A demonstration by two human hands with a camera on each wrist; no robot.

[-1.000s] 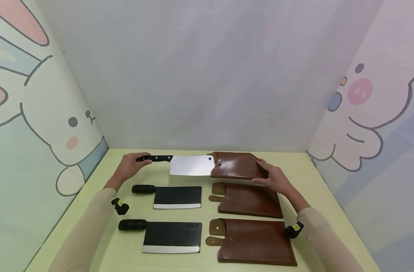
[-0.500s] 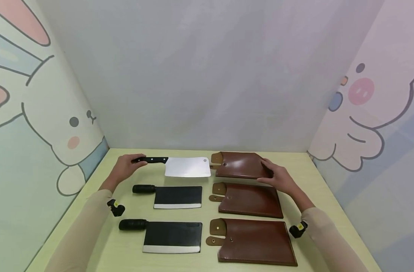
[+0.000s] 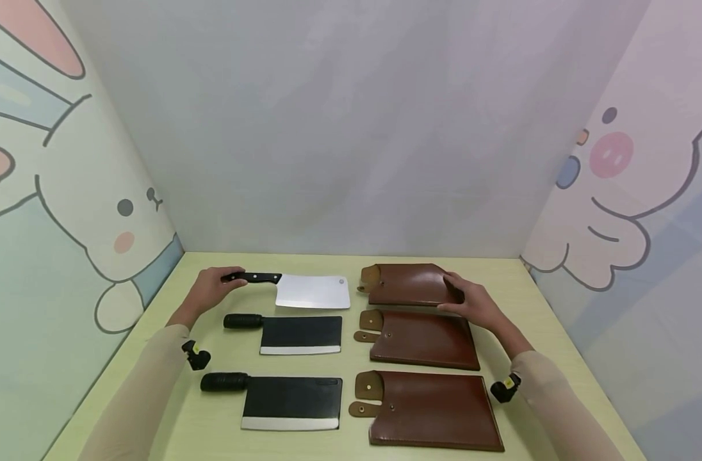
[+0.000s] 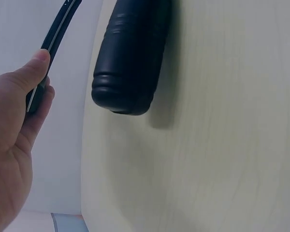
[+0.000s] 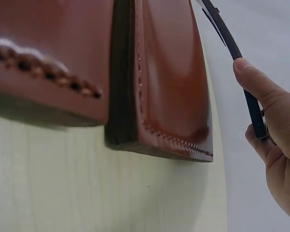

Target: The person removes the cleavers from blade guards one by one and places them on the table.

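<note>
My left hand (image 3: 208, 291) pinches the black riveted handle (image 4: 38, 94) of a cleaver with a bare silver blade (image 3: 313, 292), thumb on top. Across from it, my right hand (image 3: 471, 301) grips the closed end of a brown leather cleaver sheath (image 3: 411, 284), between thumb and fingers. The sheath's flap and strap point left toward the blade, and a gap separates the two. Whether the cleaver or this sheath touches the table cannot be told. In the right wrist view the held sheath (image 5: 251, 108) appears edge-on.
Two black-bladed cleavers lie nearer, a smaller one (image 3: 302, 333) and a larger one (image 3: 293, 400), handles left. Right of them lie two more brown sheaths, one in the middle row (image 3: 428, 339) and one in front (image 3: 437, 410). A grey wall (image 3: 351, 128) stands behind the table (image 3: 305, 442).
The silver cleaver's blade end, which met the sheath's mouth, has moved left, apart from it. The held sheath has shifted slightly right. Lately both have come lower and nearer.
</note>
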